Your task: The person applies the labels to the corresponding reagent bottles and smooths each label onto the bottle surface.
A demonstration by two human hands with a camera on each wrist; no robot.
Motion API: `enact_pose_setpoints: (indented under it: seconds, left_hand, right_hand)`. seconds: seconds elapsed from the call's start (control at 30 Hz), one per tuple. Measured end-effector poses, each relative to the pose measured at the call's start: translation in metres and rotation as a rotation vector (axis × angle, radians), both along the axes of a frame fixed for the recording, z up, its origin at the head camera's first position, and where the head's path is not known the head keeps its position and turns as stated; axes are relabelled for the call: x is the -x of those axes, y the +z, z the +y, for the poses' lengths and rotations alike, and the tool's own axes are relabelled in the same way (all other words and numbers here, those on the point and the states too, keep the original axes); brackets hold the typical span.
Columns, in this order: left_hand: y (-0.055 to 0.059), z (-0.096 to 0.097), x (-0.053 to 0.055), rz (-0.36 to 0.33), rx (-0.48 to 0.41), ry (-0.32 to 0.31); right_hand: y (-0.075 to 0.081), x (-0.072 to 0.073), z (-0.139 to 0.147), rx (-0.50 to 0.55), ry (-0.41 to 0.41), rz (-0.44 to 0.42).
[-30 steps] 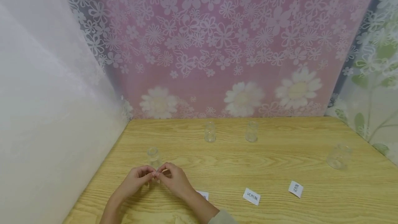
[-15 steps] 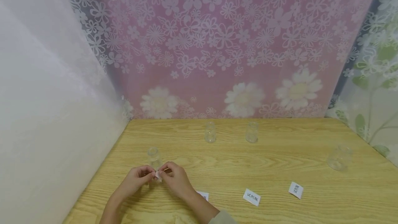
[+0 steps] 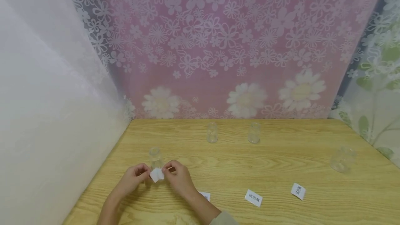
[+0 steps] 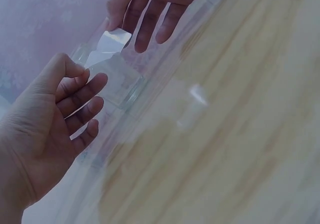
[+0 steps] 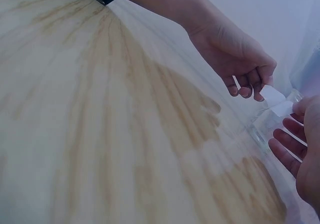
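A small white paper label (image 3: pixel 157 175), creased in the middle, hangs between the two hands. My left hand (image 3: pixel 130 180) pinches its left end between thumb and index finger. At the opposite end, the thumb and index finger of my right hand (image 3: pixel 181 180) do the same. The left wrist view shows two bent, shiny portions of the label (image 4: pixel 113 41), with the remaining fingers of both hands loosely spread. Just behind the label stands a clear glass bottle (image 3: pixel 155 156), its lower part partly covered. No print shows on the label's visible side.
Two clear glass bottles (image 3: pixel 212 133) (image 3: pixel 254 133) stand at the table's back, another bottle (image 3: pixel 343 159) at the right. Printed white labels (image 3: pixel 253 198) (image 3: pixel 298 191) lie at the front right. My right forearm partly covers a third label (image 3: pixel 205 196). A white curtain (image 3: pixel 62 114) borders the left.
Both hands, earlier fingertip to fingertip, have drawn apart sideways. The white label, hidden at first and then barely showing, is now spread in view between them. Bottles and loose labels stay put.
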State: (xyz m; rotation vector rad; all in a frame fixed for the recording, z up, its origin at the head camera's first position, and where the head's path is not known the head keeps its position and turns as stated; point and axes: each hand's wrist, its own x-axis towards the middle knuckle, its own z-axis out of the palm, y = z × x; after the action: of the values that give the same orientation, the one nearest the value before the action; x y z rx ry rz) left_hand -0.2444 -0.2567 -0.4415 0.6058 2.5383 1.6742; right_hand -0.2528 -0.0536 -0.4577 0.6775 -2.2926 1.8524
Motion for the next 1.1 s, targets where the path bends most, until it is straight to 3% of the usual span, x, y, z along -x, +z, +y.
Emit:
enact_pose_setpoints:
  seconds: [0.2, 0.4, 0.63, 0.8, 0.93, 1.1]
  left_hand:
    - [-0.002, -0.006, 0.0, 0.0, 0.075, 0.103]
    - [-0.002, -0.017, -0.002, -0.01, 0.12, 0.136]
    - [-0.005, -0.028, -0.004, -0.006, 0.219, 0.192]
    - [-0.01, -0.032, -0.001, 0.127, 0.337, 0.224]
    - [-0.013, -0.033, 0.002, 0.239, 0.436, 0.292]
    - [-0.014, -0.034, 0.004, 0.254, 0.49, 0.337]
  right_hand:
    - [0.0, 0.0, 0.001, -0.001, -0.029, -0.005]
    - [0.003, -0.001, 0.002, 0.004, -0.071, -0.034]
    - [0.006, -0.002, 0.002, -0.006, -0.189, -0.067]
    - [0.005, -0.001, 0.001, -0.006, -0.206, -0.072]
    - [0.004, 0.0, 0.001, -0.004, -0.204, -0.075]
    - [0.004, 0.0, 0.0, 0.002, -0.196, -0.094]
